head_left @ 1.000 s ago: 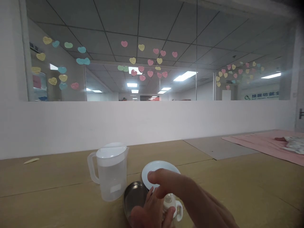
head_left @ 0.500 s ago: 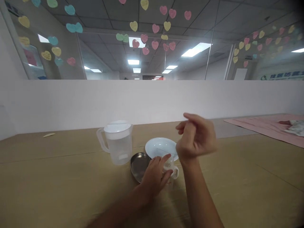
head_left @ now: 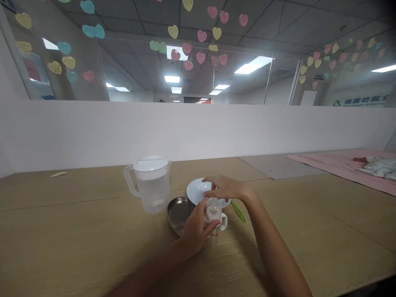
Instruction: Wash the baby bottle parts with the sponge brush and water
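Lower and further to the left than half a second ago, the right hand (head_left: pixel 225 187) has come from the air to a place above the white plate (head_left: pixel 194 190). Its fingers are bent and the thumb stands apart from them; I see nothing held there, but I cannot tell if the fingertips touch the bottle's top. The left hand (head_left: pixel 193 232) is grasping the clear bottle (head_left: pixel 213 214), thumb on the near side. This bottle is upright, with a domed cap and a white side handle, in front of the plate. I cannot tell whether its base rests on the desk (head_left: pixel 93 243).

Left of it lies a metal dish (head_left: pixel 178 213), and behind the dish, nearer to the desk's far edge, stands a lidded pitcher (head_left: pixel 154 190). A green handle (head_left: pixel 239 213) lies at the plate's right. Toward the desk's far right corner is spread a pink cloth (head_left: pixel 334 159).
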The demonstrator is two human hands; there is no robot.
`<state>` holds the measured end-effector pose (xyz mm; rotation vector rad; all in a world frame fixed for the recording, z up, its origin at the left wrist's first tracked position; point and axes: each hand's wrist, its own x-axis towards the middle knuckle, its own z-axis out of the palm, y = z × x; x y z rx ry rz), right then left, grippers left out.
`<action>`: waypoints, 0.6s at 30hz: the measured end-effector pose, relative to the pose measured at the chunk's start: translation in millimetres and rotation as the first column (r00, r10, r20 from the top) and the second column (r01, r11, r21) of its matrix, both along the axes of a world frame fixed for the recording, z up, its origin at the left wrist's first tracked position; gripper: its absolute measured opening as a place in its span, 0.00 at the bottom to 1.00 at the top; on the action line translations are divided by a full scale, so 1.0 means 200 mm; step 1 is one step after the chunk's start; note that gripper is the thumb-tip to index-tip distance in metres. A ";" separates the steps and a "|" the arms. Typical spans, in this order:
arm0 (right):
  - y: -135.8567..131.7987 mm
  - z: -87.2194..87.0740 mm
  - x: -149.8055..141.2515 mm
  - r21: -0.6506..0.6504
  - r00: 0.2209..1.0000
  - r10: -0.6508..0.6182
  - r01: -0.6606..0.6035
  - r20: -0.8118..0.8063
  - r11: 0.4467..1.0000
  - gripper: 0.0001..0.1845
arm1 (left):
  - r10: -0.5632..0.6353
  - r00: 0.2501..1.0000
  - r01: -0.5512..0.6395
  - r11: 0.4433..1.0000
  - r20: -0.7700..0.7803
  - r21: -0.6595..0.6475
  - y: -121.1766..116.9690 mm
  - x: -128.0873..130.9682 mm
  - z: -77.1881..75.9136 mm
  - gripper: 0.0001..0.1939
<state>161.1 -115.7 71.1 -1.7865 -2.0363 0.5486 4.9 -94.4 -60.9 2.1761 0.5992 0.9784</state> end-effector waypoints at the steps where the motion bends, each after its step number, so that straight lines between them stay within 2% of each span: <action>1: 0.02 -0.01 0.00 -0.047 1.000 -0.010 0.011 0.016 0.999 0.31 | 0.006 1.000 -0.006 1.000 0.011 -0.023 0.00 0.00 0.00 0.32; 5: 0.05 -0.04 0.04 -0.079 0.998 -0.064 0.065 0.017 0.995 0.37 | 0.017 0.998 -0.013 0.997 0.054 -0.072 -0.01 0.02 -0.01 0.32; 9: 0.02 -0.03 0.05 -0.223 1.000 -0.011 0.010 -0.004 0.975 0.44 | 0.047 0.995 -0.042 0.997 0.091 -0.063 -0.02 0.03 -0.04 0.24; 13: -0.01 -0.02 -0.02 -0.231 0.994 0.025 0.000 0.106 0.973 0.39 | 0.081 0.988 -0.075 0.996 0.134 -0.048 -0.04 0.03 -0.09 0.23; 18: 0.02 -0.06 -0.08 -0.261 0.961 0.079 -0.007 0.267 0.965 0.26 | 0.113 0.981 -0.092 0.986 0.154 -0.142 -0.04 0.02 -0.14 0.26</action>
